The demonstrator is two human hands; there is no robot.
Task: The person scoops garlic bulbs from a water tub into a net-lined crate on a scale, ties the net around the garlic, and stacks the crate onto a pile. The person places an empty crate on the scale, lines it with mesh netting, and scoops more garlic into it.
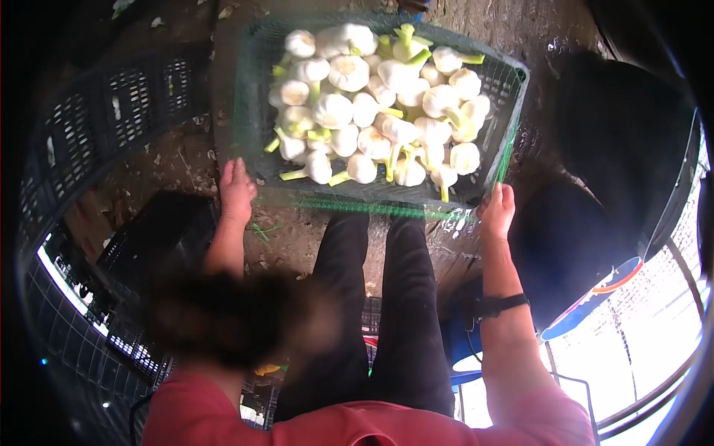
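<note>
A dark plastic crate (pixel 277 165) with green mesh along its rim lies in front of me. Many white garlic bulbs (pixel 349 73) with short green stems are heaped inside it. At the crate's near left corner, my left hand (pixel 238 190) is closed with its fingers on the edge. My right hand (pixel 497 209) grips the near right corner, thumb and fingers curled round the rim. Parts of the fingers of both hands are hidden by the crate's edge.
A black perforated crate (pixel 111 111) stands at the left, with a dark box (pixel 160 234) below it. Large dark tubs (pixel 617 149) stand at the right. A blurred dark object (pixel 230 320) covers part of my left arm. Scraps lie on the brown ground (pixel 178 167).
</note>
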